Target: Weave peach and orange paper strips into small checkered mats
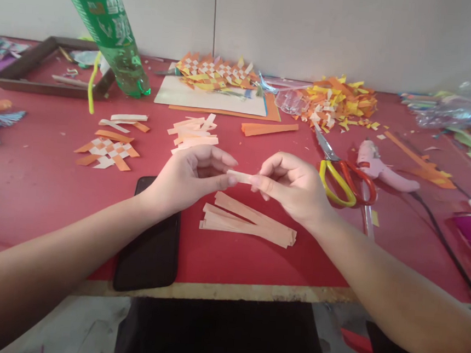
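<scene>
Between my two hands a short pale paper strip (240, 176) is held above the red table. My left hand (196, 176) pinches its left end with thumb and fingers. At the other end, my right hand (290, 184) grips it the same way. Just below lies a fanned stack of long pale paper strips (252, 222). Behind my left hand is a pile of folded pale strips (192, 131). A small woven piece of orange and white paper (109, 152) rests farther left.
Scissors (342, 180) and a pink glue gun (384, 167) with a black cord lie right. A black phone (148, 251) is partly under my left forearm. A green bottle (108, 33) stands by a dark frame (41, 88). Orange-yellow paper pieces (341, 100) are heaped behind.
</scene>
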Available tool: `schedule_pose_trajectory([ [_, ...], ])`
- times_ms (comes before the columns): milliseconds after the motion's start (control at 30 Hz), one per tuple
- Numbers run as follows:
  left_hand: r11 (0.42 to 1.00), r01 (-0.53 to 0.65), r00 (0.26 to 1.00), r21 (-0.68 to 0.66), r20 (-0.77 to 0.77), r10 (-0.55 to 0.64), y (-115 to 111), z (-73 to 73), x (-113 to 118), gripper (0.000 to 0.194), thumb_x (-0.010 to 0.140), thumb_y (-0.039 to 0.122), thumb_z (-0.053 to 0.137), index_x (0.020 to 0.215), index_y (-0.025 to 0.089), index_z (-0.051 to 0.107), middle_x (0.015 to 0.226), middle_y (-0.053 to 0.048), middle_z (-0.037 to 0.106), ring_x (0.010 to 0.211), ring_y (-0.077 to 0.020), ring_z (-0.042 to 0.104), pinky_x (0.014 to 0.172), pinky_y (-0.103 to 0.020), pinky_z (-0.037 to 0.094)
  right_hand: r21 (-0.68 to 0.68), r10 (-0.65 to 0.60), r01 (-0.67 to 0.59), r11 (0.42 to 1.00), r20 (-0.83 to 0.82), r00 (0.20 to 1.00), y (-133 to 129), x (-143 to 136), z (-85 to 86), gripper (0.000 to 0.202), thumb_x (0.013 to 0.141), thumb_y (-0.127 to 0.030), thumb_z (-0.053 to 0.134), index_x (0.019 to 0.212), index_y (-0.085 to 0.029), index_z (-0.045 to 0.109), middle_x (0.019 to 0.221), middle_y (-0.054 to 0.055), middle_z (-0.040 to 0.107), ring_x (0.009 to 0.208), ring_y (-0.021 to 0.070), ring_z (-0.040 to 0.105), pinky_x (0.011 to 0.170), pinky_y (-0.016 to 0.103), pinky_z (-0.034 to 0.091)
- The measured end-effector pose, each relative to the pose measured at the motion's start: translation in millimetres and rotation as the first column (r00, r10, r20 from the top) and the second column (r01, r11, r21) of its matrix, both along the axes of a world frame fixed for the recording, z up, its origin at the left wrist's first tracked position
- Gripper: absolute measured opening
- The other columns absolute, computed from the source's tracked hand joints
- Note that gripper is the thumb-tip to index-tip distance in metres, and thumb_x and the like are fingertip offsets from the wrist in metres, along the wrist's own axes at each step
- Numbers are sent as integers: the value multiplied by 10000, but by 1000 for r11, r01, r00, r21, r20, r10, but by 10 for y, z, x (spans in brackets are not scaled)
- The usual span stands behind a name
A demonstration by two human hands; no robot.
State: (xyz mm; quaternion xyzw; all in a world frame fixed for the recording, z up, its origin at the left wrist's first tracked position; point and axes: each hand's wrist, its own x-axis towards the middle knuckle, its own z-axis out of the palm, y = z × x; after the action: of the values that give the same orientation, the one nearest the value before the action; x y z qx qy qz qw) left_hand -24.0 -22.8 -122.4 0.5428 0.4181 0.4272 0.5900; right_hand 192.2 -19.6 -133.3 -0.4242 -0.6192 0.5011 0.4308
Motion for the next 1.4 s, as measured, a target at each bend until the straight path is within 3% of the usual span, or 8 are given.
schedule_pose_trajectory([
  [500,997,-76,997,-14,-25,75,-11,18,22,276,674,264,887,855,170,701,808,-9,729,737,-132,697,727,-245,572,29,-15,14,999,38,999,-8,-7,-28,352,701,-369,879,834,-196,603,720,-19,684,597,102,614,564,235,483],
  [933,983,-173,983,-59,50,176,69,0,-20,236,692,251,877,832,173,703,782,9,702,719,-100,660,747,-224,568,65,-49,51,997,-25,998,20,-8,13,276,786,-366,808,852,-198,599,741,-12,685,641,124,685,631,274,585],
  [1100,982,-180,980,-63,71,184,76,0,-20,225,690,240,876,812,179,698,783,17,680,715,-92,650,755,-220,574,82,-47,51,995,-51,998,41,15,-16,184,822,-298,775,853,-200,622,759,-10,684,677,117,686,705,278,591],
  [1400,986,-155,985,-59,71,159,85,5,-31,208,699,219,861,790,177,679,777,20,669,697,-86,640,734,-211,567,105,-44,48,993,-46,998,64,22,-43,171,816,-271,762,821,-212,602,737,-18,682,673,130,681,702,298,580],
])
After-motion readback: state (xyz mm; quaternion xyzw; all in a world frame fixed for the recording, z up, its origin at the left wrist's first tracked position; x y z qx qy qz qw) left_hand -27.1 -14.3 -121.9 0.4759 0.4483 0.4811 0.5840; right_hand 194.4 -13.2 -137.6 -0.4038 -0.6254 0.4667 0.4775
